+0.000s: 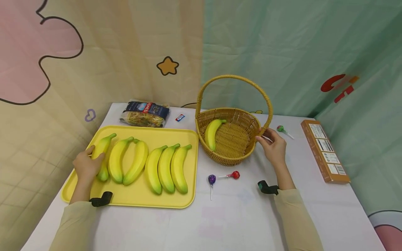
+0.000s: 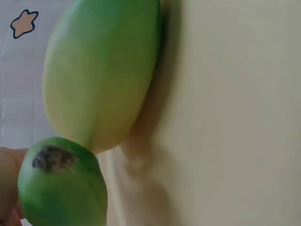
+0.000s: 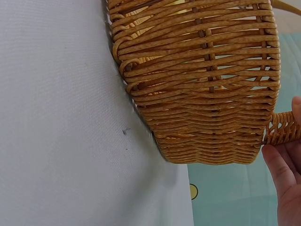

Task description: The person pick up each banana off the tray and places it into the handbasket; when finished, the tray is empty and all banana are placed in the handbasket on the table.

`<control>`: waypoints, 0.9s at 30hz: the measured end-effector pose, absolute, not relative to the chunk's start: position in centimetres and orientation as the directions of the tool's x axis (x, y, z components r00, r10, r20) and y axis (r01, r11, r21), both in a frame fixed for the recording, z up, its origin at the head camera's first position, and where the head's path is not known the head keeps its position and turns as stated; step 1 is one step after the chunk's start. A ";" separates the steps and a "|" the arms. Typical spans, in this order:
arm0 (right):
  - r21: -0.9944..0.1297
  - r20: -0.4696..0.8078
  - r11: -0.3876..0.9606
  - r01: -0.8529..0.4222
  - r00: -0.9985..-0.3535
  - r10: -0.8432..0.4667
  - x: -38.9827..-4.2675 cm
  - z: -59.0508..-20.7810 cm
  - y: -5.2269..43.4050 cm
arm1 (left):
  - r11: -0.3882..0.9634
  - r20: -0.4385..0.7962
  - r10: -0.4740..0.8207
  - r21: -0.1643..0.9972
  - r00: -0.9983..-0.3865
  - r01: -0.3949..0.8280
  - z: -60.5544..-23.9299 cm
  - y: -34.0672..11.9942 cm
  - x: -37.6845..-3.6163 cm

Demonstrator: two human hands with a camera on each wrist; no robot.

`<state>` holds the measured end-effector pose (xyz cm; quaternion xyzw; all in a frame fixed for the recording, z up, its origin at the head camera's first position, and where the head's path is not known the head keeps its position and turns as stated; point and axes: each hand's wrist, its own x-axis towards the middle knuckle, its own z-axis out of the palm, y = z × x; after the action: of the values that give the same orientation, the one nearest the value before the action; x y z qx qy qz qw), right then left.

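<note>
At the left end of the yellow tray [image 1: 141, 201], my left hand [image 1: 86, 166] grips the leftmost banana [image 1: 103, 148] between thumb and fingers. The left wrist view shows its green, dark-ended tip [image 2: 66, 193] by the hand, with a neighbouring banana [image 2: 101, 75] close beside it. Several more bananas [image 1: 155, 170] lie side by side on the tray. My right hand [image 1: 275, 148] holds the woven basket [image 1: 224, 160] where its tall handle [image 1: 233, 76] meets the rim; the right wrist view shows thumb and fingers about the handle's base. One banana [image 1: 213, 132] lies inside the basket, on its left.
A pasta bag [image 1: 144, 114] and a small wrapped sweet [image 1: 180, 118] lie behind the tray. Purple [image 1: 211, 179] and red [image 1: 235, 175] lollipops lie before the basket; a green lollipop [image 1: 280, 128] is right of it. A brown box [image 1: 325, 151] lies at the right edge.
</note>
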<state>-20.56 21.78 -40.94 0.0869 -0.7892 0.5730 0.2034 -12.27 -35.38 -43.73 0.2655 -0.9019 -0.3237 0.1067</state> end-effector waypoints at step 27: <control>-0.872 0.417 0.335 -0.357 -0.900 0.128 -22.3 -43.4 22.6 | 0.568 0.466 -0.091 0.750 -0.880 0.339 -37.0 -6.6 -21.2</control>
<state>-22.28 22.59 -43.43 0.0725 -0.7891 0.5720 0.2118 -21.19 -6.55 -36.98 -0.0726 -0.8540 -0.4590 0.2340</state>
